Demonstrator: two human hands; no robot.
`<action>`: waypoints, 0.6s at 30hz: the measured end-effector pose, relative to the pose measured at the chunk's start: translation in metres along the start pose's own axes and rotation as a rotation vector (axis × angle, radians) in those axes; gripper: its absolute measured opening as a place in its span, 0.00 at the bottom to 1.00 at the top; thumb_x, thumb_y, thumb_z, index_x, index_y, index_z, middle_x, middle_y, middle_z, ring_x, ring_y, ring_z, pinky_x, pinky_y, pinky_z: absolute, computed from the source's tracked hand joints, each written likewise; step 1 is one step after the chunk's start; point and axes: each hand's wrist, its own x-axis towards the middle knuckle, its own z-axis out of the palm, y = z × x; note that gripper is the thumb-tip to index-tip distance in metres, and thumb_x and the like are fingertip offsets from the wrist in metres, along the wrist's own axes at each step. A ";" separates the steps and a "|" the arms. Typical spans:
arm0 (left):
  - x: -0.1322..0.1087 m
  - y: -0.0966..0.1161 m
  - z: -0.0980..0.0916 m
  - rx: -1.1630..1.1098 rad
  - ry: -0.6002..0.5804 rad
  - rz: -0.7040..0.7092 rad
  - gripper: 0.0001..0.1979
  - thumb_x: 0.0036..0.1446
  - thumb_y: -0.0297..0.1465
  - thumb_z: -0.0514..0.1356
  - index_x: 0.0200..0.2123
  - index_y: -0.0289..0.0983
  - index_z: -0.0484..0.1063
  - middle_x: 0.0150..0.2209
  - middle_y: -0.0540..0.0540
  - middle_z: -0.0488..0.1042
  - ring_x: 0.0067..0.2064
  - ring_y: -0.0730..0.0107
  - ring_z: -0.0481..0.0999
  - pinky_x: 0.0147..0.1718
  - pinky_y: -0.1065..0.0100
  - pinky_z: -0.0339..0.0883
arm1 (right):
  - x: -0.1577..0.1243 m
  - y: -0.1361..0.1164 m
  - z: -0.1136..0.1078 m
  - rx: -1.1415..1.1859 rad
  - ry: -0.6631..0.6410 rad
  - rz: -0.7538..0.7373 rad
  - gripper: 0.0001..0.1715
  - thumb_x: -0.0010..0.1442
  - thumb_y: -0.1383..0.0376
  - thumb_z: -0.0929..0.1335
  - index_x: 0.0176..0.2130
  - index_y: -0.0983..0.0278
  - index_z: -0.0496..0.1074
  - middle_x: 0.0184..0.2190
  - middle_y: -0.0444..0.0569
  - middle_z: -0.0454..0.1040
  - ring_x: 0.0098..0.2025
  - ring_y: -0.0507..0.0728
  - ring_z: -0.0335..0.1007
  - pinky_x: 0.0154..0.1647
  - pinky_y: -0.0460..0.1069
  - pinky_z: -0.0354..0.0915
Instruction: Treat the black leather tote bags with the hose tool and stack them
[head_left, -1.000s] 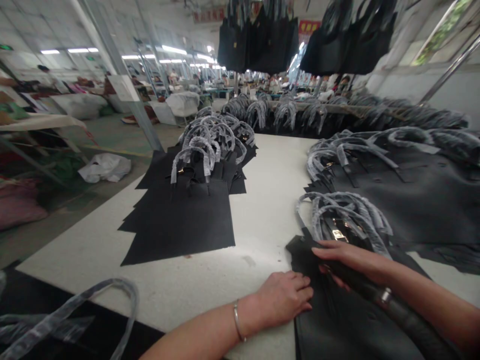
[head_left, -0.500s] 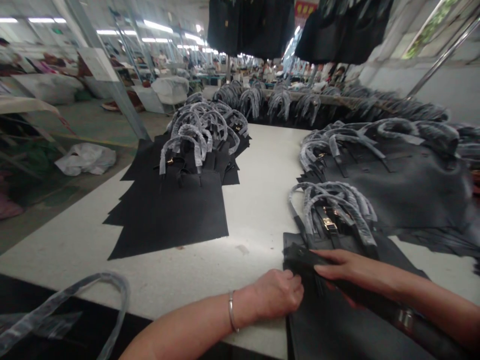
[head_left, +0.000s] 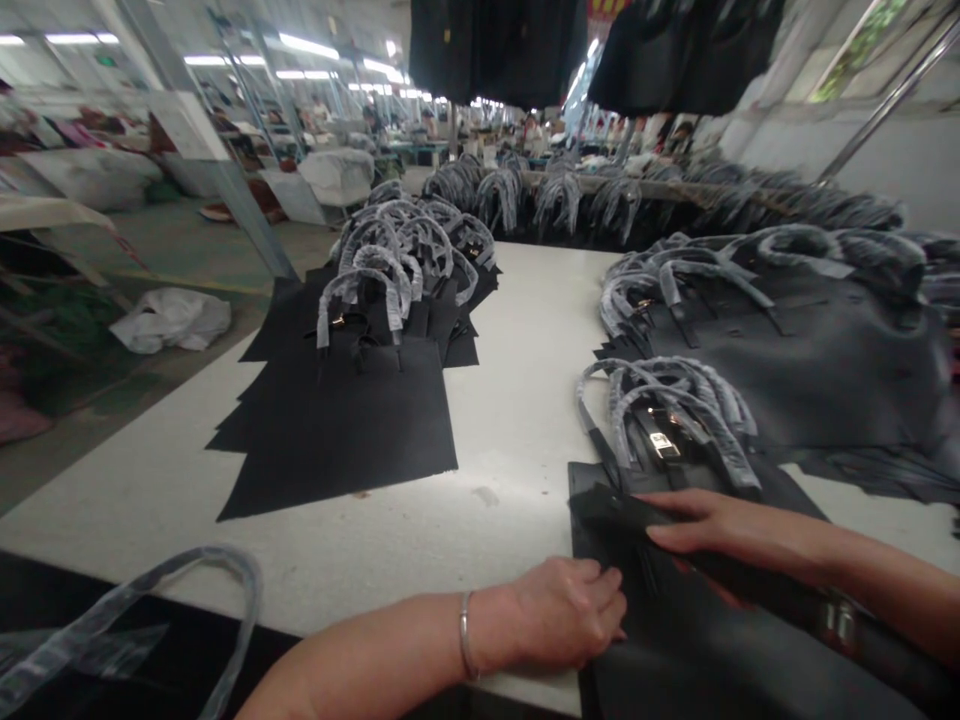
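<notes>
My left hand (head_left: 574, 610), with a bracelet at the wrist, is closed at the left edge of a black bag panel (head_left: 675, 640); what its fingers pinch, if anything, is hidden. My right hand (head_left: 712, 530) is wrapped round a long black tool (head_left: 780, 590) with a shiny metal part. The tool's front end lies over the panel's upper left corner, beside the base of a plastic-wrapped handle. Above my hands, wrapped handles (head_left: 675, 385) and a gold buckle (head_left: 664, 445) sit on the panel.
Black panels with wrapped handles form one pile (head_left: 345, 420) at the left of the white table (head_left: 517, 400) and another (head_left: 825, 350) at the right. A wrapped handle (head_left: 247, 600) curves up at the near left. Black pieces (head_left: 675, 60) hang overhead beyond the table.
My left hand has moved slightly right and down along the panel. My right hand and the tool have shifted a little to the right.
</notes>
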 end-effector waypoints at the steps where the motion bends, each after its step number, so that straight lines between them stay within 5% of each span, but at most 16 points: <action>1: 0.001 0.002 0.001 -0.016 0.008 0.007 0.15 0.67 0.34 0.52 0.40 0.28 0.72 0.45 0.31 0.75 0.39 0.64 0.75 0.34 0.68 0.70 | 0.001 -0.003 0.001 -0.011 -0.005 0.003 0.45 0.56 0.51 0.72 0.66 0.61 0.57 0.24 0.42 0.71 0.17 0.52 0.68 0.14 0.43 0.64; 11: 0.008 0.006 -0.001 -0.086 0.028 0.123 0.13 0.66 0.33 0.53 0.38 0.31 0.75 0.47 0.37 0.76 0.46 0.64 0.76 0.41 0.68 0.71 | -0.007 -0.021 -0.003 -0.130 -0.162 0.065 0.43 0.56 0.55 0.73 0.65 0.61 0.60 0.22 0.41 0.72 0.15 0.49 0.65 0.15 0.41 0.60; 18: 0.008 0.008 -0.003 -0.043 -0.008 0.115 0.15 0.68 0.32 0.50 0.43 0.29 0.73 0.49 0.40 0.75 0.50 0.64 0.74 0.47 0.70 0.68 | -0.002 -0.011 0.002 -0.182 -0.058 -0.101 0.46 0.56 0.53 0.72 0.67 0.62 0.56 0.29 0.43 0.73 0.20 0.50 0.67 0.18 0.43 0.63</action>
